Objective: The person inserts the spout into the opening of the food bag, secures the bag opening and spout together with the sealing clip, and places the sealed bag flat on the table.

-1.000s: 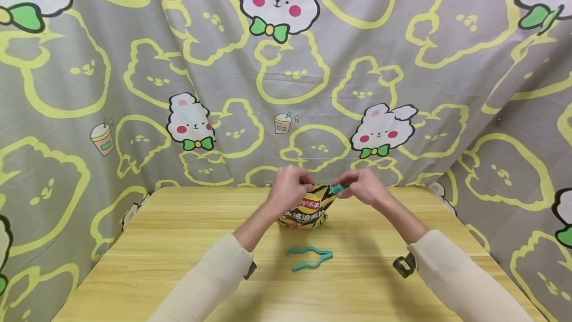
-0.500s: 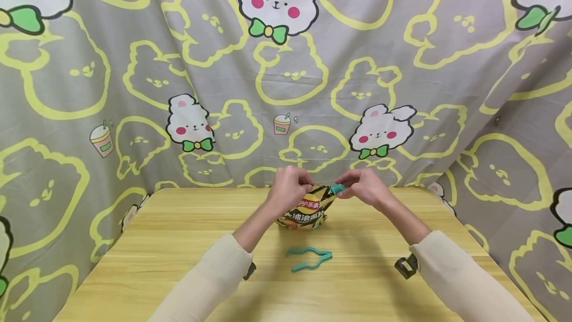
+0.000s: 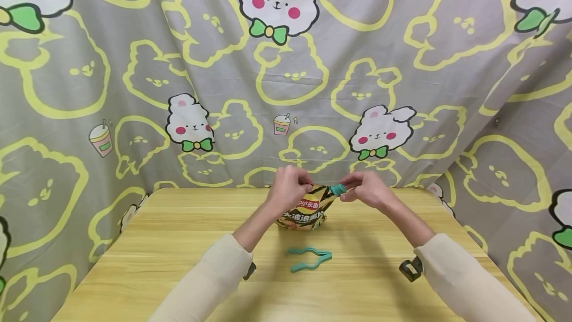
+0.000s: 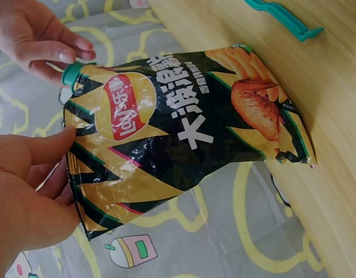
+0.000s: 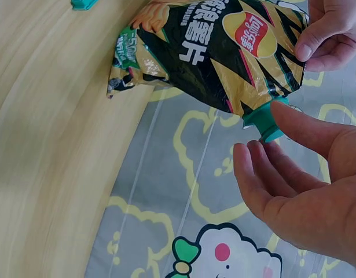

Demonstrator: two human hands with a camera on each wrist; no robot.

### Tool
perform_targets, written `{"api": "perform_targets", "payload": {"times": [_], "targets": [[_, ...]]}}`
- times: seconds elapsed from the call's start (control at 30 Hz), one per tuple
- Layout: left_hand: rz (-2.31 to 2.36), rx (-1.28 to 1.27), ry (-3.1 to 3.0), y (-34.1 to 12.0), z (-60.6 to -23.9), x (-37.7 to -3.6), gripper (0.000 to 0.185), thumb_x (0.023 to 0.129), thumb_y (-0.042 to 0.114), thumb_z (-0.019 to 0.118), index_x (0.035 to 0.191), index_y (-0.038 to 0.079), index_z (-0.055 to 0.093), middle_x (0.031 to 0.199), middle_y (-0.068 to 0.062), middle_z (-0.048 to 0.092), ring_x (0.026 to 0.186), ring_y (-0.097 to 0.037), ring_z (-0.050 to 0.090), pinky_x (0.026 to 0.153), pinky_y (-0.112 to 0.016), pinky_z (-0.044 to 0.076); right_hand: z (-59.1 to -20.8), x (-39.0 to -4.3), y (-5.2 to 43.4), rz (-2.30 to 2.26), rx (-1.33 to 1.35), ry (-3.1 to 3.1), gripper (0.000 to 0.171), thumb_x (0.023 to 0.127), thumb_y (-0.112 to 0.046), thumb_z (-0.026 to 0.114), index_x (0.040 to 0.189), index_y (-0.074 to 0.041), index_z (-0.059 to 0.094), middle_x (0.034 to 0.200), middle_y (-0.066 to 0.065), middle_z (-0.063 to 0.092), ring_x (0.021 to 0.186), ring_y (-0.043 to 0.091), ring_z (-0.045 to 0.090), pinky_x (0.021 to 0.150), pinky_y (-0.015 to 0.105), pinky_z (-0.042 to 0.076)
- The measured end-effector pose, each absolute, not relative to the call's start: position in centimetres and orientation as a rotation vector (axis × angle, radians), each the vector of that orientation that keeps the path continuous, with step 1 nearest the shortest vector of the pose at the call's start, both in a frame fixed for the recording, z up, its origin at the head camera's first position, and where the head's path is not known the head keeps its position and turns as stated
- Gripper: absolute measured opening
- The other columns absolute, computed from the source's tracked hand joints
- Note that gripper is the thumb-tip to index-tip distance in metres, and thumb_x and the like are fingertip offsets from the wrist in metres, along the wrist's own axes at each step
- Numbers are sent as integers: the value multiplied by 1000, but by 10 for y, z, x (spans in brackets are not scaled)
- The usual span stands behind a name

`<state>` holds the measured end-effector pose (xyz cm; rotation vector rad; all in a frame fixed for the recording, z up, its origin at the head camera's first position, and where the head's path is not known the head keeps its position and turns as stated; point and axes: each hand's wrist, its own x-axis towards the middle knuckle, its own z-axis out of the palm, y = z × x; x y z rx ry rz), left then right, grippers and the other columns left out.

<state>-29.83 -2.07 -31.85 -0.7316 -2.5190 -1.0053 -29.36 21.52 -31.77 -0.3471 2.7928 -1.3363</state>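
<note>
You are pinching the top edge of the chip bag (image 3: 308,216) with your left hand (image 3: 288,186), its thumb lying on the front and its fingers going behind; that grip is closed on the foil. The bag is standing at the far middle of the wooden table (image 3: 134,242), its printed front facing near. Your right hand (image 3: 368,191) is hovering on the right with thumb and fingers loosely parted about the end of the teal clip (image 3: 338,190), which is sitting at the bag's upper right corner; whether your fingertips are touching it, you cannot tell. A second teal clip (image 3: 326,255) is lying spread on the table, nearer than the bag. A patterned curtain (image 3: 339,43) is hanging beyond the far edge.
</note>
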Motion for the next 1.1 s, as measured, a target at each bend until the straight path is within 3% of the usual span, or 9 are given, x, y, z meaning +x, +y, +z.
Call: {"api": "perform_targets", "payload": {"times": [0.23,0.63,0.87,1.1], "targets": [[-1016,-726,-2519,-21,-317,-298,5,87,3,77,84,7,80,77,-3,76,66,-10,68,62,-21,55,-324,-289,226,-1281,-348,2809,44,84,-10,81,122,7,67,111,22,73,103,32,71,91,45,58],[-1022,-733,-2527,-19,-319,-297,5,88,4,77,85,7,80,78,-3,76,67,-9,68,62,-20,55,-373,-278,229,-1191,-272,2774,34,86,-16,79,112,5,69,97,11,74,83,22,70,75,39,59],[-1030,-720,-2531,-19,-318,-297,7,89,3,76,84,7,79,77,-3,76,66,-9,68,62,-21,55,-399,-270,209,-1164,-299,2804,31,81,-14,83,106,1,73,87,3,74,81,16,68,74,34,57],[-1030,-702,-2540,-19,-318,-297,7,89,3,76,85,6,79,77,-3,76,65,-9,67,61,-20,54,-419,-259,186,-1269,-388,2792,29,77,-7,84,104,-1,75,93,8,75,86,17,69,74,34,57]]}}
